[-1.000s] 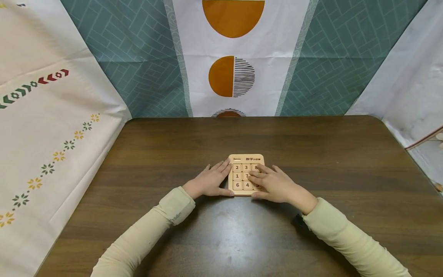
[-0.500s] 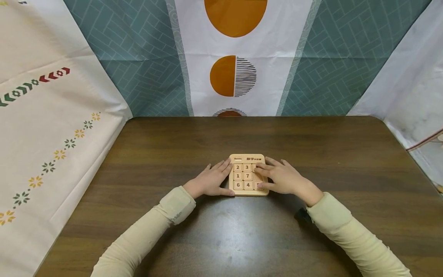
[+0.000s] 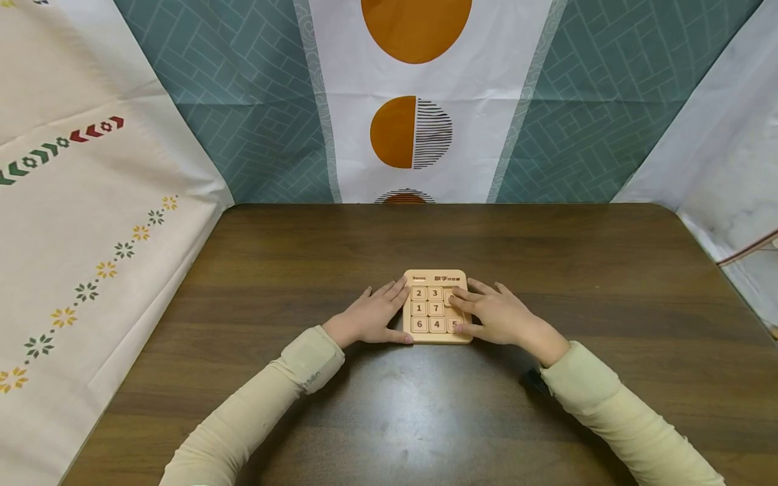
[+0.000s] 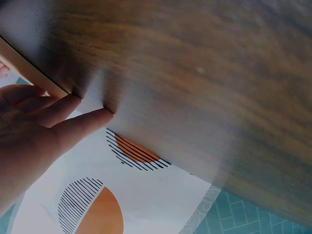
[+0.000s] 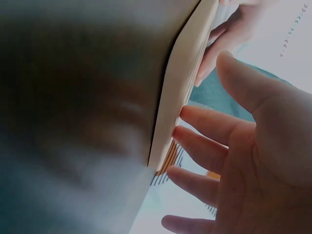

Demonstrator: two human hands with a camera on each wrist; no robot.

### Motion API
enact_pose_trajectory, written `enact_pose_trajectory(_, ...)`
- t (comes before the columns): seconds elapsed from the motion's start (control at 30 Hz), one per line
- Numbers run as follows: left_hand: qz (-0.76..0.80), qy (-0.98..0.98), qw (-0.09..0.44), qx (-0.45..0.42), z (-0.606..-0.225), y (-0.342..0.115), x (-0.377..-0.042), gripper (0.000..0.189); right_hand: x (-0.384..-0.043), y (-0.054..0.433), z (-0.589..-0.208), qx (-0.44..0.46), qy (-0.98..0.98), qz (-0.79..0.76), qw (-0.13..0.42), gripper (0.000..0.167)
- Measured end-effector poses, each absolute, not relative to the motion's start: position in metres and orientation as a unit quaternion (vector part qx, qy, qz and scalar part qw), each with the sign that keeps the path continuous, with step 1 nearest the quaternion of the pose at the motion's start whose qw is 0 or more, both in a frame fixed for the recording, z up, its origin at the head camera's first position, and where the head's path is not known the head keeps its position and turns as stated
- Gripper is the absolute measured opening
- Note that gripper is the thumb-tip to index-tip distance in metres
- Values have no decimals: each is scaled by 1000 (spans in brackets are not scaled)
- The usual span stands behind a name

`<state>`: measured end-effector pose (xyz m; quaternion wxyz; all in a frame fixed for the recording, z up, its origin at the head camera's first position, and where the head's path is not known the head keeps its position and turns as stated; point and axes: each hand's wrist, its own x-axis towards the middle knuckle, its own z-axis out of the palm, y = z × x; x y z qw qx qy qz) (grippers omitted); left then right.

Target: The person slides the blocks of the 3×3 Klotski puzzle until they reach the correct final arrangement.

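Note:
A light wooden number sliding puzzle [image 3: 437, 339] lies flat on the table, its printed tiles set in rows. My left hand [image 3: 367, 319] rests along its left edge, fingers extended and thumb at the lower left corner. From the right, my right hand [image 3: 501, 316] reaches over the board with spread fingers. Its fingertips cover most of the top right tile, and its thumb lies over the tile marked 5 [image 3: 454, 325]. The visible part of the middle right space shows no tile. In the right wrist view, two fingertips meet the edge of the puzzle [image 5: 183, 63].
The brown wood-grain table [image 3: 304, 250] spreads out on all sides of the puzzle. Behind it hangs a teal and white cloth [image 3: 261, 135] with orange circles. A cream patterned cloth [image 3: 73, 236] hangs at the left. Something dark [image 3: 536, 382] shows under the right wrist.
My right hand has shifted right across the puzzle, its thumb going from the lower edge to the 5 tile, uncovering the 7. In the last half second it barely moves. My left hand stays put.

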<state>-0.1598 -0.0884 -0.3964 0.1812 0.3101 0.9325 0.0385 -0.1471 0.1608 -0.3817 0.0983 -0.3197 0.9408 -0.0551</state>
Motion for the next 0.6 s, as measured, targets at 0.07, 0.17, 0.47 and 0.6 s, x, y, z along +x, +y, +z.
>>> enact_pose_trajectory(0.07, 39, 933, 181, 310, -396, -88, -160, 97, -143, 161, -382, -323, 940, -55, 97, 58)
enact_pose_trajectory(0.17, 35, 933, 181, 309, -396, -88, -160, 97, -137, 161, -382, -329, 938, -55, 93, 59)
enact_pose_trajectory(0.47, 35, 933, 178, 310, -396, -89, -160, 98, -130, 162, -381, -343, 934, -61, 80, 59)
enact_pose_trajectory(0.6, 37, 932, 180, 311, -397, -88, -160, 97, -133, 162, -378, -340, 936, -53, 78, 63)
